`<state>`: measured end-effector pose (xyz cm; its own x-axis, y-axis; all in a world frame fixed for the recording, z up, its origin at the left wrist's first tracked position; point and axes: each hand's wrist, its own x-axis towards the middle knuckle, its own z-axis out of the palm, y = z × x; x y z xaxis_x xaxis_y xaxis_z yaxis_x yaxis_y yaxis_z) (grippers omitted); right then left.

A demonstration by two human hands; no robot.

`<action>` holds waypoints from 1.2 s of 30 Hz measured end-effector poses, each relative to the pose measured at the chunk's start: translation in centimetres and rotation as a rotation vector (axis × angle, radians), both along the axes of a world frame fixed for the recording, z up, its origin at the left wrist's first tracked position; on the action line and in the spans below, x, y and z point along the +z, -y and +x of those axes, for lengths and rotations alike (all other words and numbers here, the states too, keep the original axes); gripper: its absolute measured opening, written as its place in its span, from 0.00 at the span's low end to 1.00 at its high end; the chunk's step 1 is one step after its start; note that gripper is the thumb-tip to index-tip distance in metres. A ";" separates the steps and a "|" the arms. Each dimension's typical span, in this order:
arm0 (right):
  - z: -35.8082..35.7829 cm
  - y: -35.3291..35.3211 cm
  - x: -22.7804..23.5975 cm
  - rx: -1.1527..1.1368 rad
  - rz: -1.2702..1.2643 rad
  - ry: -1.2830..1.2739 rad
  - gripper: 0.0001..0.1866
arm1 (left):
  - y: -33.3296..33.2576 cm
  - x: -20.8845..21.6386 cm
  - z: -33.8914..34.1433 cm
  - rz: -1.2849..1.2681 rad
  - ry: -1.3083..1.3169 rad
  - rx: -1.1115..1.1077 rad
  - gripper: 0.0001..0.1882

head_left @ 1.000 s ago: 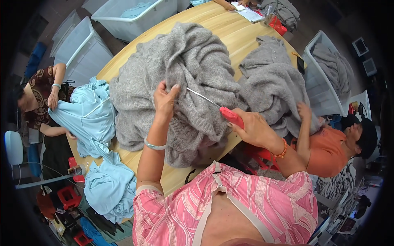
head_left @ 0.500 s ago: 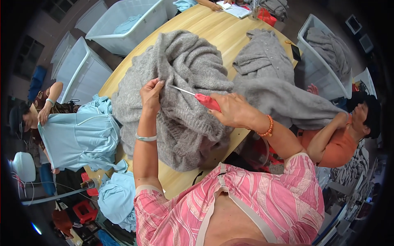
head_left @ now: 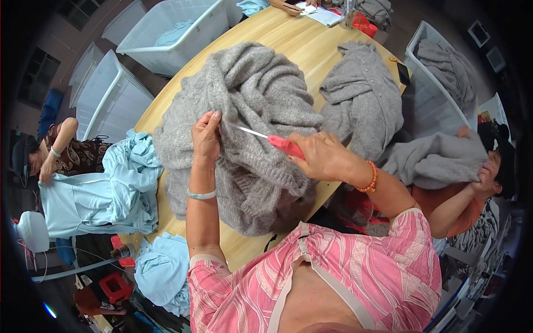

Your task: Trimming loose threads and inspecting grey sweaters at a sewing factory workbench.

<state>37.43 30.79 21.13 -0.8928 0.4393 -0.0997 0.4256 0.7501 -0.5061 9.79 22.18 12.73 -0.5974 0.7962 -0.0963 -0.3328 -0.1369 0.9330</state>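
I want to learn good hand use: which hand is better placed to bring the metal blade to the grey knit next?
Right, most likely. The right hand holds the red-handled tool, its metal blade pointing toward the left hand. The left hand seems to pinch the grey knit.

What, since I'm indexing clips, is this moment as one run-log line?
left hand: pinches grey knit heap | right hand: grips red-handled tool, metal tip toward left hand | nearby: grey buttoned garment, light-blue fabric
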 end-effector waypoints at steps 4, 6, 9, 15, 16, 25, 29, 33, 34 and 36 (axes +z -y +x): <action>-0.1 -1.4 0.8 0.028 -0.147 0.010 0.17 | 0.1 0.2 0.4 -0.023 -0.087 0.053 0.07; 0.1 -2.8 0.2 -0.002 -0.108 -0.026 0.18 | 0.2 1.1 -0.3 -0.175 -0.129 -0.028 0.10; -0.2 -3.6 -0.8 -0.031 -0.082 -0.105 0.19 | -2.1 2.5 -0.9 -0.289 -0.277 0.036 0.12; 0.2 -7.6 -0.3 0.003 -0.033 -0.124 0.21 | -6.2 1.7 -0.7 -0.196 -0.198 -0.024 0.09; 0.4 -8.0 0.3 0.014 -0.053 -0.158 0.20 | -5.0 1.8 -1.3 -0.187 -0.193 0.029 0.08; 8.3 -11.1 -4.8 -0.436 -0.208 -0.163 0.15 | 0.3 6.5 13.0 -0.134 -1.833 -0.642 0.33; 10.0 -7.9 -5.6 -0.478 -0.271 -0.159 0.15 | 0.7 4.0 12.2 -0.113 -1.932 -0.859 0.22; 11.9 -3.0 -5.2 -0.553 -0.300 -0.208 0.14 | 4.8 8.2 8.8 0.011 -1.458 -0.235 0.22; 12.5 -2.4 -5.3 -0.596 -0.346 -0.203 0.14 | 4.8 9.3 6.8 0.125 -1.304 0.084 0.19; 13.3 -1.6 -4.5 -0.624 -0.336 -0.219 0.14 | 6.5 14.2 1.9 0.225 -0.862 0.407 0.16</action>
<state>50.73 32.43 16.61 -0.5021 0.8486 -0.1666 0.5851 0.1915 -0.7881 11.64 15.71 26.95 -0.6248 0.4600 0.6309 0.5627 -0.2949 0.7723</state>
